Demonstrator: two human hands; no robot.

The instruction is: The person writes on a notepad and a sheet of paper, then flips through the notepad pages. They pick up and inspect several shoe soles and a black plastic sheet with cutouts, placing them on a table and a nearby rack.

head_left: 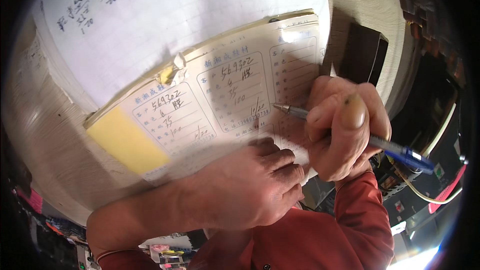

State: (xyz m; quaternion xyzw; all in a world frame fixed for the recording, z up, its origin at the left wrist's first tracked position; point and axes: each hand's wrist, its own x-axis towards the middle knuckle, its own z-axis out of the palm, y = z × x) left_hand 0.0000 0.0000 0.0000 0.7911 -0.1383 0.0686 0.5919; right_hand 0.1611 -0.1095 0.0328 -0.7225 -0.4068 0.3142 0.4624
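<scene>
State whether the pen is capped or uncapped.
Uncapped: the pen shows its bare tip beyond the right hand, over the printed sheet.

Room for a hand runs over the large white sheet (185, 15) above the label pad (200, 100), with a crumpled scrap (179, 63) jutting at the pad's upper edge. The left hand (245, 185) blocks the pad's lower edge, while the right hand (347, 125), gripping a pen (298, 112), bars the right side, below a dark box (357, 52).
</scene>
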